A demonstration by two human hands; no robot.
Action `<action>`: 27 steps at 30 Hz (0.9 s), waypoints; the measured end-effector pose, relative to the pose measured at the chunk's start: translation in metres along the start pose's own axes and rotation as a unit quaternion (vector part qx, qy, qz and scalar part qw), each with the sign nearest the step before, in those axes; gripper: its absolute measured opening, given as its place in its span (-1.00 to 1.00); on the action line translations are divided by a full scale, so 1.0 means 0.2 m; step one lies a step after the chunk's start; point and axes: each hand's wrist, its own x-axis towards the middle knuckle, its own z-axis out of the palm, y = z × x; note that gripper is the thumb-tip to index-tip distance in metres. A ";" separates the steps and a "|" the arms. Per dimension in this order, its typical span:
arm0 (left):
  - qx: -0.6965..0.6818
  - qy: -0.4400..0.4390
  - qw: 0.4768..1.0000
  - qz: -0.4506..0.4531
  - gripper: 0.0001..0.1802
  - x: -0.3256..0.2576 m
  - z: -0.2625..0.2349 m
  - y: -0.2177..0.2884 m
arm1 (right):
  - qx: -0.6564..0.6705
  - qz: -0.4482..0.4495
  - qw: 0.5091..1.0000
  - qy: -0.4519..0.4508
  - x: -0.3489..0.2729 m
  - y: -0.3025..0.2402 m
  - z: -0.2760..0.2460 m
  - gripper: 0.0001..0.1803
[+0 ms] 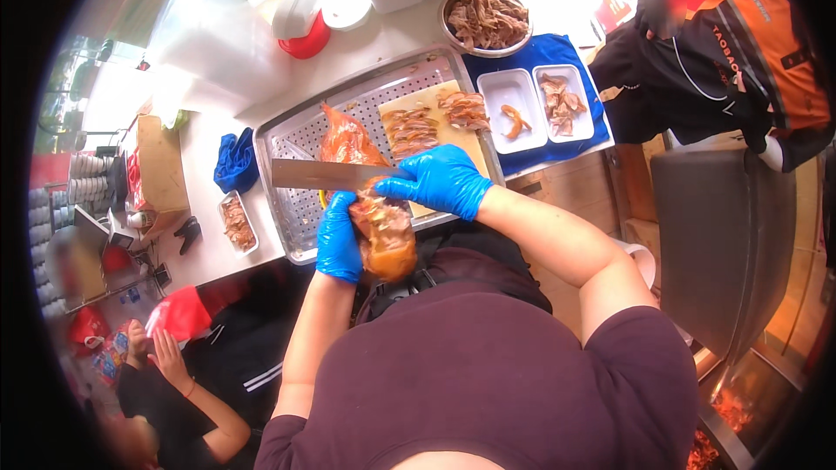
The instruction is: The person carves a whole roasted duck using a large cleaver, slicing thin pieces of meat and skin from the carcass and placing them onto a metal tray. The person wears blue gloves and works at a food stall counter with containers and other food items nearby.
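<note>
Right hand (440, 179) – cleaver (326, 174) pointing left.

Materials and finishes, food counter

Perforated metal tray (300, 144), dull sheen; steel cleaver (326, 174), smooth matt blade; blue rubbery gloves on left hand (338, 239) and right hand (440, 178) (slightly glossy); clear glossy plastic bag (370, 209); pale wooden board (466, 141); blue cloth (235, 161).

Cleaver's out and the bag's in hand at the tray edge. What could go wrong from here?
1. The cleaver blade lies just above the left hand, whose fingers grip the bag of meat: a slip could cut the glove.
2. The bag hangs past the perforated tray rim, so spilled meat may miss it.
</note>
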 end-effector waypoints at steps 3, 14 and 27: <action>0.037 0.058 0.994 0.084 -0.52 0.06 0.03 -0.04 | 0.059 0.026 0.998 -0.024 -0.03 0.02 -0.01 -0.36; -0.024 0.095 0.980 0.171 -0.43 -0.08 0.01 0.24 | -0.213 0.065 0.975 -0.008 -0.05 0.74 -0.30 -0.42; -0.025 0.102 0.982 0.155 -0.42 -0.16 0.00 0.21 | -0.242 0.096 0.965 0.033 0.03 0.77 -0.19 -0.50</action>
